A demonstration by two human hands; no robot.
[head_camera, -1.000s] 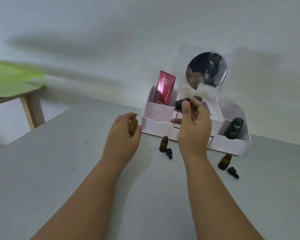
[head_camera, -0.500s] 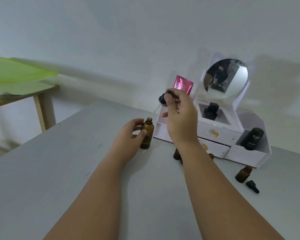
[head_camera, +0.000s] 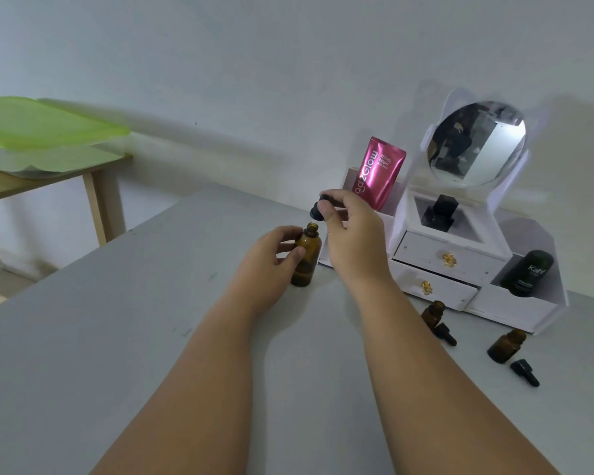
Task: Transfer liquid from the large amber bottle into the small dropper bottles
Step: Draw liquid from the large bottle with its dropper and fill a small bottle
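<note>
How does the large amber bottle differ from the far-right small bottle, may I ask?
The large bottle is taller and gripped by the left hand; the small bottle stands untouched. The right hand holds a cap above the large bottle; the small bottle's dropper cap lies beside it. Both are amber, upright, open.

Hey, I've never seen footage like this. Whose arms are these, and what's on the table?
No machine here: these are a person's bare arms, filmed by a camera worn on their head, looking down. The left hand grips the large amber bottle, standing uncapped on the grey table. The right hand pinches a black cap just above its neck. Right of them stand two small dropper bottles, open, a black dropper top lying beside each. Behind is a white organiser with a round mirror, a pink tube and a dark green bottle.
</note>
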